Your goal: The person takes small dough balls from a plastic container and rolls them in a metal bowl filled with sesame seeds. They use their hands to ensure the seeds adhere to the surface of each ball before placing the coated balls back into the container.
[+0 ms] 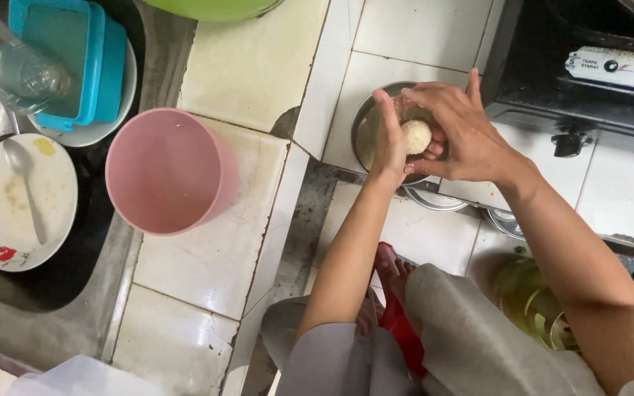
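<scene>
Dough ball (pixel 416 136), pale and round, sits cupped between my two hands above a small metal bowl (pixel 365 132) on the white tiled counter (pixel 258 66). My left hand (pixel 390 143) presses flat against its side, fingers straight; my right hand (pixel 458 132) curls half closed round the other side. The ball looks already smooth and formed, so shaping seems nearly finished; it is not yet set down. To the left stand an empty pink tub (pixel 166 170) and, in the sink (pixel 60 308), a dirty plate with spoon (pixel 20 202), a blue box (pixel 67 59) and a glass (pixel 29 73). A black stove (pixel 574 73) lies beyond my right hand. Nothing blocks my hands
</scene>
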